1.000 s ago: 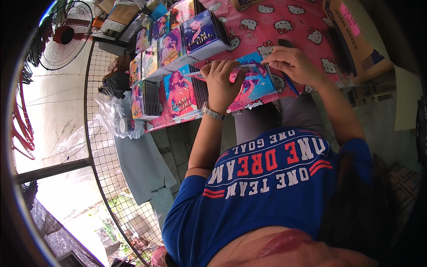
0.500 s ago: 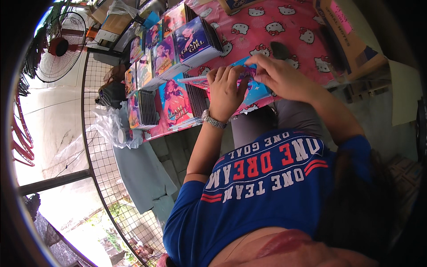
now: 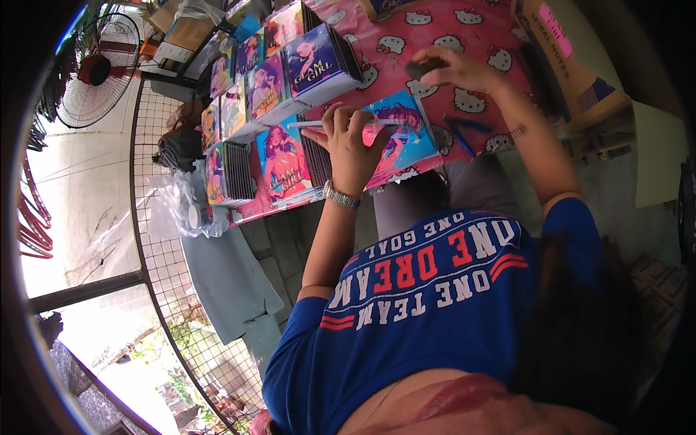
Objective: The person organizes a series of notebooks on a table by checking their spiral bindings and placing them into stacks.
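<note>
My left hand (image 3: 353, 141), with a watch on the wrist, is closed on a notebook (image 3: 299, 125) tipped up almost edge-on, so mostly its pale edge shows. Just beyond and beneath it, another notebook with a bright blue illustrated cover (image 3: 417, 130) lies flat on the table, partly covered by that hand. My right hand (image 3: 457, 70) is raised over the table farther right. Its fingers close on a small dark block (image 3: 419, 69), whose exact kind I cannot make out.
Stacks of illustrated notebooks (image 3: 313, 61) fill the table's left side. The pink patterned tablecloth (image 3: 391, 65) covers the table. Slim blue items (image 3: 464, 134) lie near its front edge. A cardboard box (image 3: 573, 65) stands at right, a fan (image 3: 98, 70) far left, and clear plastic (image 3: 190, 203) hangs beside the table.
My right hand has left the blue notebook, moved farther away, and picked up the dark block from the tablecloth. My left hand still holds its notebook, now more edge-on.
</note>
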`<state>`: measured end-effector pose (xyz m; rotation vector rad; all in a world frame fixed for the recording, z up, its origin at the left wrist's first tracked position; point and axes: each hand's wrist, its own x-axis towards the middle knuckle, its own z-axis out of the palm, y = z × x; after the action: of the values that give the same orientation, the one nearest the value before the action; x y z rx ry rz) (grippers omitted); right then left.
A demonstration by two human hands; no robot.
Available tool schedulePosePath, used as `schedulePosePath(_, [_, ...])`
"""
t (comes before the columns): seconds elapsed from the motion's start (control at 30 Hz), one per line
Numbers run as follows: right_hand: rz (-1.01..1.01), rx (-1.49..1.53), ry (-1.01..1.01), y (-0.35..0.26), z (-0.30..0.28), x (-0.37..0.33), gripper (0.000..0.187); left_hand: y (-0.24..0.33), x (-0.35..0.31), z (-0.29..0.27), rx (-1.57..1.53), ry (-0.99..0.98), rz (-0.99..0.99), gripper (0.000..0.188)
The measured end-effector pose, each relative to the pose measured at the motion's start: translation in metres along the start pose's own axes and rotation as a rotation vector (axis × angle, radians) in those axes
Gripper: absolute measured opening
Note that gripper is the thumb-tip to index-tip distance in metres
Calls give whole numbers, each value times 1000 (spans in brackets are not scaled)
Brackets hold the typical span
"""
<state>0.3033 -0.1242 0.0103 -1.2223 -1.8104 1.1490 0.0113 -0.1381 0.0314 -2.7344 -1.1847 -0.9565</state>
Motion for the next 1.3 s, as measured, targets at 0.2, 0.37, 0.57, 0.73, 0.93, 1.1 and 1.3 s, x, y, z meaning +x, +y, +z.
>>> schedulePosePath(0.2, [58, 284, -280, -47, 8, -26, 71, 11, 10, 8, -76, -26, 153, 41])
schedulePosePath(0.37, [-85, 88, -335, -48, 12, -20, 65, 12, 11, 6, -80, -85, 154, 40])
schedulePosePath(0.57, [-146, 366, -468, -37, 12, -7, 65, 14, 16, -8, -58, -181, 161, 41])
schedulePosePath(0.73, [-271, 950, -528, -32, 12, -15, 64, 16, 20, -5, -75, -189, 157, 49])
schedulePosePath(0.93, [-224, 964, -454, -55, 11, -20, 51, 12, 18, -2, -106, -131, 133, 49])
schedulePosePath(1.1, [-34, 488, -379, -61, 8, -15, 46, 15, 18, -2, -137, -77, 123, 43])
schedulePosePath(1.3, [7, 352, -370, -38, 15, 15, 50, 13, 25, -6, 8, -29, 86, 49])
